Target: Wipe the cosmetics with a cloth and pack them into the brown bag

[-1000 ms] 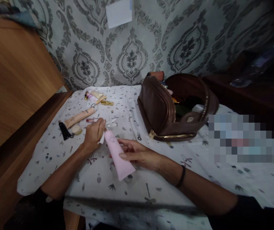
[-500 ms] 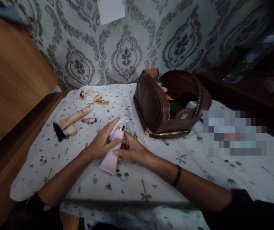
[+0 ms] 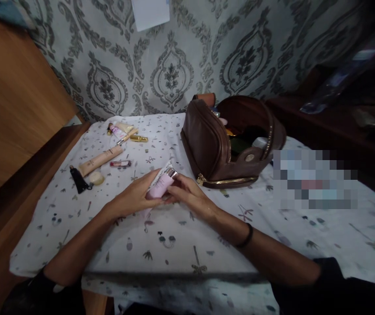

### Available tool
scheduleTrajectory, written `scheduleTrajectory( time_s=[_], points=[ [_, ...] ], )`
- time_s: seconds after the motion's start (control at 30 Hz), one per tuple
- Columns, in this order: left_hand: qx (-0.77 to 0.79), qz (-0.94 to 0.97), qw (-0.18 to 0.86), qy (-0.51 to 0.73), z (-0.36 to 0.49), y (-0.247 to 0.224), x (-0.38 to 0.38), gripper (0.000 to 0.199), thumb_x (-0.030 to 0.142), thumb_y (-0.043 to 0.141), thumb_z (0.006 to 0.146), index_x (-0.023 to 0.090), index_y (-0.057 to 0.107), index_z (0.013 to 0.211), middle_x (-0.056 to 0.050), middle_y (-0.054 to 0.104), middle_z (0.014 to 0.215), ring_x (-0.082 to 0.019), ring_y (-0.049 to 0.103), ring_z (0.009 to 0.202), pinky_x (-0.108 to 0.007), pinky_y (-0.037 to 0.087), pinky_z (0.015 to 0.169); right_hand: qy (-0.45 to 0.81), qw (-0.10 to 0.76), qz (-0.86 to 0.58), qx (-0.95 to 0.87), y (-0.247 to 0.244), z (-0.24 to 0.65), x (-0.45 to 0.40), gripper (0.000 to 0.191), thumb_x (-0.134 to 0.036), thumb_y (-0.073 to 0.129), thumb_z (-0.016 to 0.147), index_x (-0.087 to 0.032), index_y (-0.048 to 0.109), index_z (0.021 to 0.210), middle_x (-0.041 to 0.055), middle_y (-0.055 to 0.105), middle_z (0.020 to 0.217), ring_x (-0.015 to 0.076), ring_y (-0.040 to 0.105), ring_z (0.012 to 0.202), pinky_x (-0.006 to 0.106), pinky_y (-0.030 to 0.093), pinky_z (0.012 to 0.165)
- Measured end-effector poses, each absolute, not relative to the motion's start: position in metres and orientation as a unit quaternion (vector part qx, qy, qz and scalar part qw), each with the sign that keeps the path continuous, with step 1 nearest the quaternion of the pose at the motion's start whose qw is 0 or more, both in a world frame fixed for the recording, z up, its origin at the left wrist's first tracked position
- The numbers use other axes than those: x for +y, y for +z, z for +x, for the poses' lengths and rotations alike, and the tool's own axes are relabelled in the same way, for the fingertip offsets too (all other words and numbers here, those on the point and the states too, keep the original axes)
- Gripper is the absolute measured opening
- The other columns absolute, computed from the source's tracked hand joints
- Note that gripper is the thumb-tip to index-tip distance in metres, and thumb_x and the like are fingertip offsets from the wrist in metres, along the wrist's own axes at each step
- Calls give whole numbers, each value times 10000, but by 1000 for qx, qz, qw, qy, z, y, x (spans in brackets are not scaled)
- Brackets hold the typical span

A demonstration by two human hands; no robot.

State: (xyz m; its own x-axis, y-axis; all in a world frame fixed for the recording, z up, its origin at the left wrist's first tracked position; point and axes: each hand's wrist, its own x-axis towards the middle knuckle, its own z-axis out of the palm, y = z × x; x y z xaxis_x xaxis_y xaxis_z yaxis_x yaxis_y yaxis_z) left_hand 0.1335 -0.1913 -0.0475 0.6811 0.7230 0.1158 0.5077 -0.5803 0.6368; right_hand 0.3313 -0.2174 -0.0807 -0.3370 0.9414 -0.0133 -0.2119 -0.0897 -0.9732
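Observation:
A pink cosmetic tube (image 3: 161, 187) with a shiny silver cap is held between my two hands, above the cloth. My left hand (image 3: 134, 194) is wrapped round its left side, with a thin white piece (image 3: 159, 176), like tissue or a wipe, between palm and tube. From the right, my right hand (image 3: 189, 194) grips the tube near its cap, some fingers hidden behind it. The cap points up and to the right. The tube's lower end is mostly covered by my left hand.
An open brown cosmetic bag (image 3: 207, 140) stands to the right. On the left lie a beige tube (image 3: 100, 160), a black tube (image 3: 78, 180), a small round jar (image 3: 96, 178), a lip gloss (image 3: 120, 163) and a gold tube (image 3: 139, 138). A blurred-out patch (image 3: 315, 179) is at right.
The pink tube has been tilted, its cap turned toward me and its lower end now largely out of sight. My left hand has closed further round it.

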Motion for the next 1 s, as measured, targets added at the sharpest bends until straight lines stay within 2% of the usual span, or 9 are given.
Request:
scheduleTrajectory(
  time_s=[0.1,0.2,0.3,0.43,0.57,0.7,0.87,0.93,1.0],
  points=[
    [363,881,262,157,128,-44,-194,669,205,625,829,233,414,1464,-71,639,1312,-258,635,1123,-338,520,946,549,458,-404,-570,-83,335,-214,292,-396,698,801,-172,625,974,43,648,881,167,624,751,288,531,658],
    [336,903,235,130,117,-40,-193,650,184,586,859,264,403,1478,-71,572,1416,-258,582,1232,-353,484,1015,508,489,-399,-586,-87,334,-211,412,-358,713,776,-193,585,1132,28,629,932,153,619,783,279,520,688],
    [328,904,246,119,107,-39,-189,559,249,540,946,296,402,1486,-73,567,1397,-239,558,1251,-359,471,1026,472,470,-414,-620,-91,335,-211,403,-315,703,783,-205,568,1147,17,649,914,156,626,809,291,515,733],
    [350,887,261,148,107,-45,-185,464,396,556,970,270,503,1414,-75,604,1252,-234,576,1177,-366,459,1009,426,427,-467,-646,-91,337,-212,395,-310,727,783,-205,552,1121,1,691,862,139,596,700,282,484,682],
    [383,856,248,244,122,-55,-186,296,405,481,996,197,676,1075,-46,620,961,-198,615,919,-329,471,845,412,408,-480,-659,-90,338,-212,358,-301,749,778,-204,579,1078,-19,700,803,127,573,645,262,453,635],
    [427,814,188,346,137,-61,-190,263,324,552,934,193,568,707,5,507,736,-166,533,730,-296,418,689,395,401,-481,-672,-90,336,-213,323,-268,774,757,-207,622,1034,-25,699,797,118,575,635,248,444,630],
    [427,791,137,416,137,-54,-195,174,110,566,782,213,445,712,-7,542,876,-172,561,848,-303,448,759,392,401,-481,-674,-88,336,-213,269,-236,770,767,-203,646,1004,-30,689,777,113,588,649,233,439,627],
    [405,808,145,403,135,-53,-195,169,104,552,798,219,436,756,-26,596,982,-182,588,926,-318,470,805,388,399,-484,-675,-87,336,-213,250,-236,778,766,-197,658,981,-28,684,775,114,595,660,229,438,624],
    [383,830,152,375,134,-57,-195,132,148,537,868,225,444,815,-22,621,957,-174,601,879,-311,482,780,383,402,-482,-678,-87,335,-214,232,-224,780,764,-191,667,965,-27,680,768,116,603,670,227,441,628]
  ],
)
